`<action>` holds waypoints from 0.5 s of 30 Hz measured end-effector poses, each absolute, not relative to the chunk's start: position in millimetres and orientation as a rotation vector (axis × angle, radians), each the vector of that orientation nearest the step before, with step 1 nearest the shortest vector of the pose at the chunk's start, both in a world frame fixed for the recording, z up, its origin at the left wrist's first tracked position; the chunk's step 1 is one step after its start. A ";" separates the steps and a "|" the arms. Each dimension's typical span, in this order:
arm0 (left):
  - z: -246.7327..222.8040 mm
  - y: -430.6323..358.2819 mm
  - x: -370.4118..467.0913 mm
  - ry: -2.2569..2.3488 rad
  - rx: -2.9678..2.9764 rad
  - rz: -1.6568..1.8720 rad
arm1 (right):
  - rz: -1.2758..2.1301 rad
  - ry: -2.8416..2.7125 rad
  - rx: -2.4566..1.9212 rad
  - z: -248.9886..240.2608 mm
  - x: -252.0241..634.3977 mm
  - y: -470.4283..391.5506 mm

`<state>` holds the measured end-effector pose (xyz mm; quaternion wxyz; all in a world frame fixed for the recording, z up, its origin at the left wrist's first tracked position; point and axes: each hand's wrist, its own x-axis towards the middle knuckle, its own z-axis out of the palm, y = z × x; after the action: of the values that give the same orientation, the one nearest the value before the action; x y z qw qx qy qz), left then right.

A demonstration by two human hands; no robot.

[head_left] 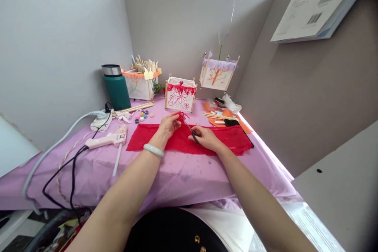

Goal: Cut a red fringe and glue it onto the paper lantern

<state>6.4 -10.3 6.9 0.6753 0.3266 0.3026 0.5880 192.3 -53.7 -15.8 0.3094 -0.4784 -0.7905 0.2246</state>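
My left hand, with a pale bangle on its wrist, pinches a small bunch of red fringe above the table. In my right hand is a pair of scissors with black handles, the blades pointing up and left at the fringe. Whether the blades are apart I cannot tell. Beneath both hands a long strip of red cloth lies across the table. Just behind them stands a white box lantern with wooden corner sticks, a red fringe and a drawn flower.
On the left are a green bottle, a pink glue gun with trailing cables, and several small paint pots. A box of sticks stands behind. A second lantern hangs at right, near orange sheets. Grey partitions enclose the table.
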 end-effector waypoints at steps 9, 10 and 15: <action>8.0 -11.8 6.5 0.694 0.729 1.318 | 0.611 -2.087 -1.242 -18.8 192.8 -51.5; 8.0 -12.0 6.5 0.699 0.729 1.320 | 0.612 -2.086 -1.243 -19.5 192.9 -51.0; 7.4 -11.4 6.4 0.708 0.741 1.321 | 0.612 -2.086 -1.242 -21.0 193.5 -50.0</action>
<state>6.4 -11.4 7.4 0.6706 0.3288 0.3142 0.5860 193.5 -50.0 -21.0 0.3135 -0.4709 -0.7912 0.2321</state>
